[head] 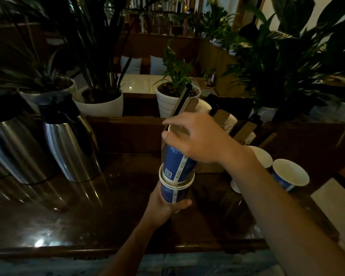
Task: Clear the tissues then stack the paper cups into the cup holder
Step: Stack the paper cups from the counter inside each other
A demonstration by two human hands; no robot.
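Note:
My left hand (163, 206) grips the bottom of a short stack of blue paper cups (173, 193) held above the dark wooden counter. My right hand (199, 138) holds another blue paper cup (176, 165) by its rim, its base sunk partly into the top of that stack. Right behind my right hand stands the wooden cup holder (187, 105), with white cups (230, 120) lying in its slots. Two more blue cups (290, 174) (262, 156) stand upright on the counter at the right. No tissues are visible.
Two steel thermos jugs (68, 140) (10, 144) stand at the left on the glossy counter (108, 206). White potted plants (102, 102) line the ledge behind. A pale surface (335, 198) lies at the right edge.

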